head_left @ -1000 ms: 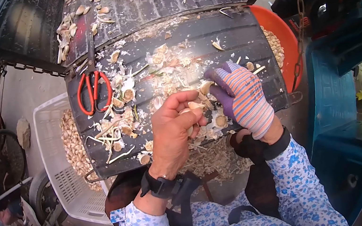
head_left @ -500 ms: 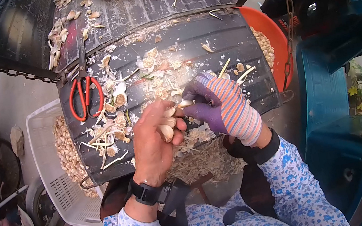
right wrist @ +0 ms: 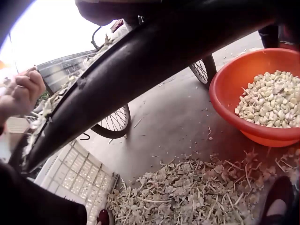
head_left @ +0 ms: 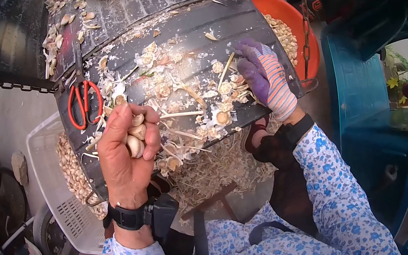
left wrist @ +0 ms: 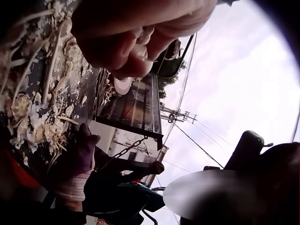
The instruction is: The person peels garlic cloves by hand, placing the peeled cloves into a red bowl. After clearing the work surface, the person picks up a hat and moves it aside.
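Observation:
Several garlic cloves (head_left: 136, 135) sit in my bare left hand (head_left: 127, 145), whose curled fingers hold them above the left front of the black ribbed board (head_left: 229, 20). In the left wrist view the left hand (left wrist: 140, 35) looms close, with part of a clove between its fingers. My right hand (head_left: 267, 80), in a purple glove with a striped back, is at the board's right side beside garlic stems and root ends (head_left: 223, 97). Its fingers point away from me with no clove seen in them. The right wrist view shows the left hand (right wrist: 23, 96) curled beyond the board.
Red-handled scissors (head_left: 85, 104) lie at the board's left. A white crate (head_left: 68, 204) of cloves stands to the left, and an orange basin (head_left: 301, 30) of cloves to the right. A chain (head_left: 303, 3) hangs at the right. Peel scraps (right wrist: 187, 197) cover the ground beneath.
My hands were together over the board with cloves between them. Since then the left has moved left with its cloves, and the right has moved right. Long stems now lie across the board's middle.

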### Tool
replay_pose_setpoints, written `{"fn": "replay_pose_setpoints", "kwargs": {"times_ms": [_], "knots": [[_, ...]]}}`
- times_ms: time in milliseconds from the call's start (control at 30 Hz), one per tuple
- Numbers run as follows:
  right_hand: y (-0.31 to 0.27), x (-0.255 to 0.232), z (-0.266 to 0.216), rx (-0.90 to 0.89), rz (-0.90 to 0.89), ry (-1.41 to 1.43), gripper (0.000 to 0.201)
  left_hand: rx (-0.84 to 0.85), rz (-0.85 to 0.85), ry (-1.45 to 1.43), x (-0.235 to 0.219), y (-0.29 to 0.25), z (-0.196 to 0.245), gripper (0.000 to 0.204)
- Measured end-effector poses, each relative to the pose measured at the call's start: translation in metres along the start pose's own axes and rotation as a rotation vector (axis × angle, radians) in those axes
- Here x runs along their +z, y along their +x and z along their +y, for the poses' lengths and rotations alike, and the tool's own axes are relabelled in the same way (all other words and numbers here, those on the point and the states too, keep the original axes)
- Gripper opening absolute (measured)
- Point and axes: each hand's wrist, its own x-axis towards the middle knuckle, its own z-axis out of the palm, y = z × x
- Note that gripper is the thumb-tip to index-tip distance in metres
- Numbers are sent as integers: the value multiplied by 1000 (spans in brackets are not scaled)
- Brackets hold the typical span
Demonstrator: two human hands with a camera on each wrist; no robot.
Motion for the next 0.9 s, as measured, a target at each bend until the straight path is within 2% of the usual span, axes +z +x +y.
{"fn": "replay_pose_setpoints", "kwargs": {"times_ms": [33,100,200,267,333,467,533,567,600,667,700,733,767,800,833,867,900], "knots": [[-1,3,-6,-8,-7,80,40,35,-11,26,-6,-5,13,27],[-5,7,-18,-34,-22,229,40,103,91,49,-13,-24,38,27],[-10,12,-29,52,-68,263,39,165,205,77,-43,-51,71,29],[-13,19,-45,-7,-153,219,42,248,283,148,-69,-72,99,29],[-18,29,-66,-145,-163,104,44,269,424,184,-109,-90,119,29],[-28,51,-120,-302,-247,127,44,283,802,462,-203,-115,130,29],[-32,54,-150,-350,-333,183,44,250,958,827,-227,-118,122,34],[-35,56,-162,-380,-438,242,43,227,1027,1011,-234,-117,121,37],[-34,55,-171,-404,-544,302,42,314,976,1069,-233,-112,122,40],[-20,49,-179,-256,-450,434,40,476,866,1180,-229,-95,116,47],[-9,50,-181,-185,-402,496,39,503,762,1228,-192,-86,113,46],[4,58,-169,-36,-275,567,38,534,654,1272,-151,-74,109,46],[17,67,-157,104,-134,650,36,532,541,1234,-144,-56,102,47],[36,72,-136,23,9,452,36,526,428,1194,-141,-39,95,49],[49,77,-122,136,92,490,38,554,405,1353,-137,-23,87,50],[61,82,-98,170,127,286,39,585,383,1513,-135,-7,80,51],[70,88,-84,189,148,235,40,628,408,1673,-136,9,70,53]]}}
